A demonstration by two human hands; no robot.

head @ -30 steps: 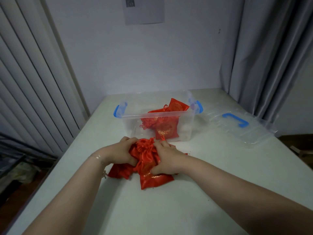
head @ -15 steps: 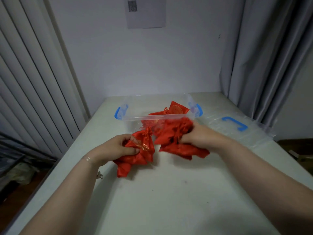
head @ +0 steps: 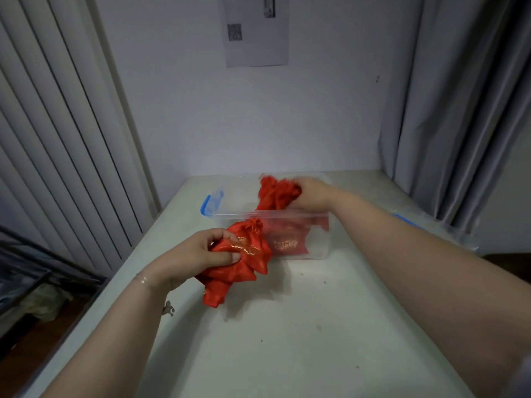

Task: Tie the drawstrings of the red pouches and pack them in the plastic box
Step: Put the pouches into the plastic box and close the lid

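Observation:
My left hand point(head: 198, 254) grips a crumpled red pouch with gold print point(head: 244, 262) just above the table, in front of the box's near left corner. My right hand point(head: 313, 193) holds another red pouch point(head: 275, 193) over the open clear plastic box point(head: 230, 216), which has blue handles. More red pouches point(head: 287, 242) lie inside the box, seen through its front wall.
The box's clear lid with a blue handle point(head: 408, 221) lies on the white table point(head: 287, 326) to the right, mostly hidden behind my right arm. A wall stands behind the table, a curtain to the right, and the table's left edge drops to the floor.
My right hand has lifted its pouch from in front of the box up over the box's opening. My left hand keeps its pouch in roughly the same place.

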